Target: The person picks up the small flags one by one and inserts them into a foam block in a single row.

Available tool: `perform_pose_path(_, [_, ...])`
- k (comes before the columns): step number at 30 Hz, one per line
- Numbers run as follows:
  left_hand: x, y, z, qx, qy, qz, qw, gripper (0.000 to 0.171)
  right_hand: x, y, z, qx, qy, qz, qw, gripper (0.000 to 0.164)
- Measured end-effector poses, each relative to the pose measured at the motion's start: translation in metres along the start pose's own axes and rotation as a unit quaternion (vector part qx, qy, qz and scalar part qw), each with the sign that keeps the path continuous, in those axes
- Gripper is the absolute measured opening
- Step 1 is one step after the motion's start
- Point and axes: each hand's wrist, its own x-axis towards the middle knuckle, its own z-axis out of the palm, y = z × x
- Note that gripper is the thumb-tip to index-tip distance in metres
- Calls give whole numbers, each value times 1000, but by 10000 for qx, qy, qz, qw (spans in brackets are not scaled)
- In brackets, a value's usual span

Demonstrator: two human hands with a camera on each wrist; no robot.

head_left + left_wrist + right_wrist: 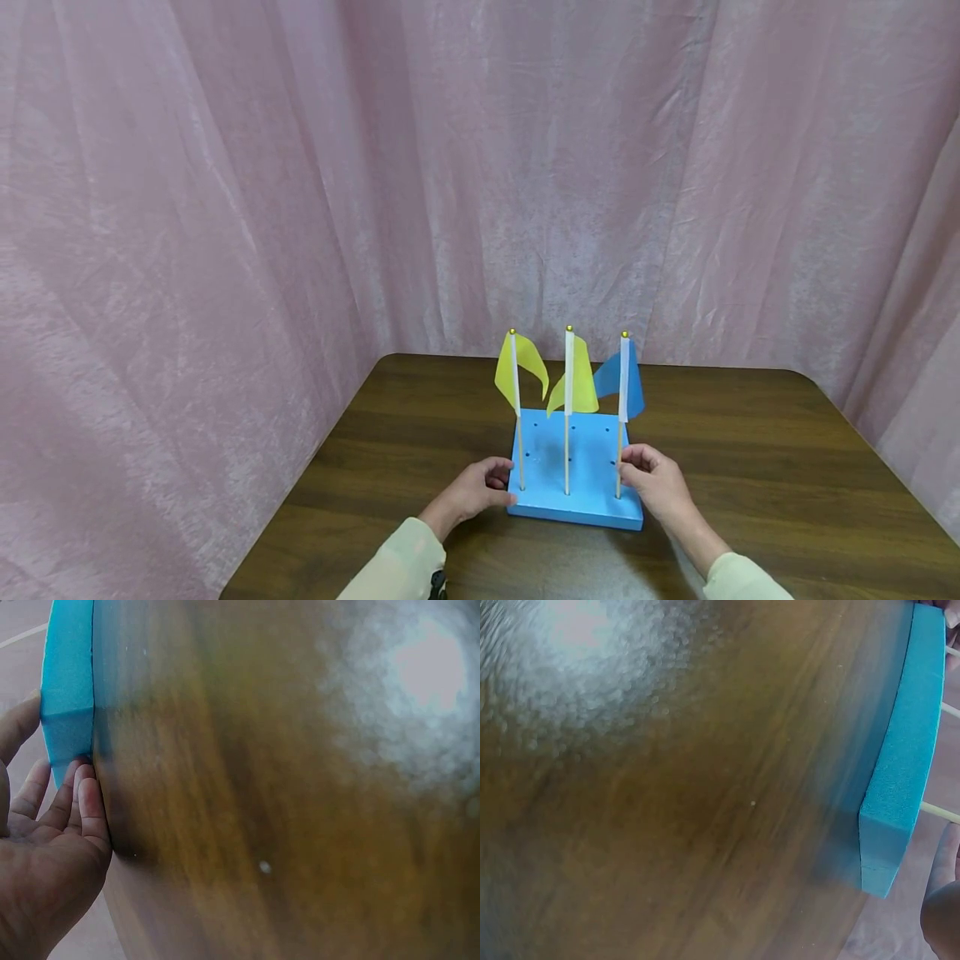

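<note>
A blue foam board [577,507] with small holes lies flat on the table. Along its near edge stand three upright flags on thin wooden sticks with gold tips: a yellow flag [507,372] at left, another yellow flag [583,377] in the middle, and a blue flag [634,382] at right. My left hand [477,492] holds the board's left side near the front corner, thumb at the upper edge and fingers against the side [71,682]. Low on the blue flag's stick, my right hand [657,482] pinches it between thumb and fingers. Only part of that hand [943,900] shows in the right wrist view.
The brown wooden table [750,450] extends around the board, with a glare spot on its surface in both wrist views. Pink curtains [525,167] hang behind and beside the table.
</note>
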Motion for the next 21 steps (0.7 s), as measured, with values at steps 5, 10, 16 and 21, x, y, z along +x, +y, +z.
perform_pose_path(5, [1,-1,0,39,-2,8,10000,50,1,2,1,10,30,20,10000,25])
perform_pose_path(10, [2,-2,2,48,14,31,10000,50,0,2,0,-122,62,0,9999,25])
perform_pose_path(16, [1,0,1,33,-3,16,10000,49,-3,7,-5,-156,34,-34,9999,29])
perform_pose_path(21, [0,1,-6,108,200,161,9996,43,-2,12,-17,-314,57,26,9995,33])
